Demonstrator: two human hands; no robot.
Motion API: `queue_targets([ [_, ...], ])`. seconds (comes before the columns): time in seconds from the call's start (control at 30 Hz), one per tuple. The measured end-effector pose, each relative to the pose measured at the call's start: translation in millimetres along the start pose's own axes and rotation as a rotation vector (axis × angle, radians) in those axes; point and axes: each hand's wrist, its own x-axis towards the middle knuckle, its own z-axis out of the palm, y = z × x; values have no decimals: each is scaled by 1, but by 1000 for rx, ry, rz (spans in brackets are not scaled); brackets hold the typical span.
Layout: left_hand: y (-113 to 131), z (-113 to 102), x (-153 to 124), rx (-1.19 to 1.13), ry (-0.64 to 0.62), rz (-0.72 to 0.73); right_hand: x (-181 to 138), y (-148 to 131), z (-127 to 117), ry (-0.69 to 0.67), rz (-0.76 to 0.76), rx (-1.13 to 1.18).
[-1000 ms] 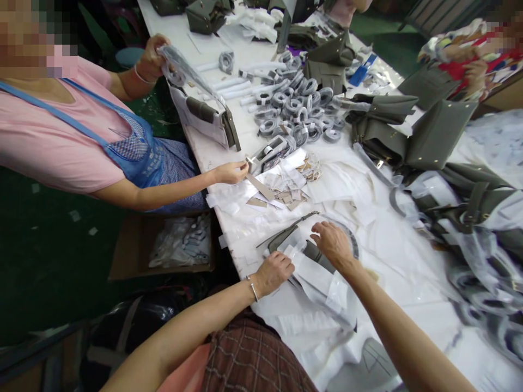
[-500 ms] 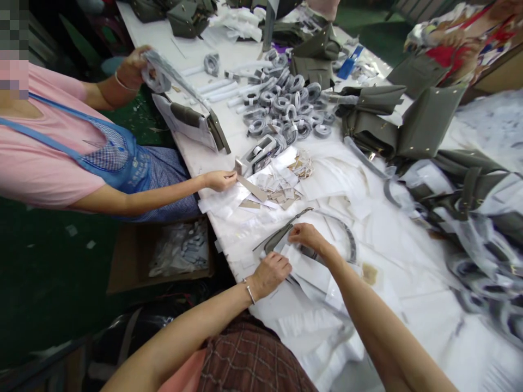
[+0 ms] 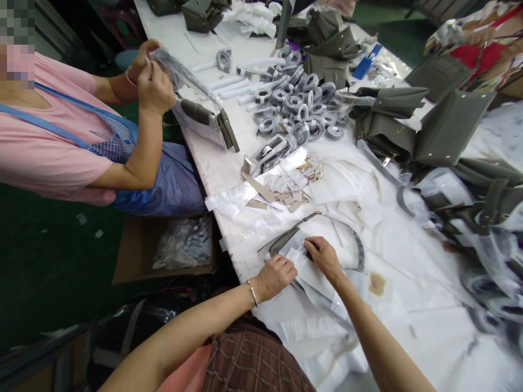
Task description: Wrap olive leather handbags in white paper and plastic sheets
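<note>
A grey-green handbag (image 3: pixel 285 241) lies on the table in front of me, partly covered by a white wrapping sheet (image 3: pixel 314 279). Its strap (image 3: pixel 360 247), partly in clear film, curves out to the right. My left hand (image 3: pixel 274 276) is closed at the bag's near left side, its curled fingers on the edge of the white sheet. Just to the right, over the bag, my right hand (image 3: pixel 324 258) is closed in a pinch. A dark spot and some clear film show at its fingertips; what they grip is too small to tell.
Paper tags and card pieces (image 3: pixel 288 190) lie beyond the bag, near a tape dispenser (image 3: pixel 265 155). Rolled straps (image 3: pixel 300 103) are heaped farther back. More handbags (image 3: pixel 449 130) crowd the right. At left, a co-worker (image 3: pixel 134 147) handles a plastic-wrapped strap; a carton (image 3: pixel 134 247) stands below.
My right hand has moved slightly right and nearer me over the bag. My left hand stays about where it was. The co-worker's near hand has left the card and risen to the wrapped strap.
</note>
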Motion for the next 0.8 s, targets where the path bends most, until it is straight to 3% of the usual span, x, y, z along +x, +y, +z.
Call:
queue_targets([
  [0.1,-1,0,0,-3,-3,7,-1,-11,2,-52,-103,-156],
  [0.23,-1,-1,0,-8,2,4,15,-12,-1,-120,1,-174],
  [0.4,-1,-1,0,-18,-3,8,35,4,-1,-106,107,-76],
  [0.5,-1,-1,0,-26,-14,7,29,9,4,-3,147,-8],
  [0.6,-1,-2,0,-21,-10,-4,4,11,12,187,164,32],
  [0.7,-1,-3,-2,-49,17,7,-30,16,20,396,86,28],
  [0.8,-6,-2,-11,-104,74,40,-54,23,27,487,6,-47],
])
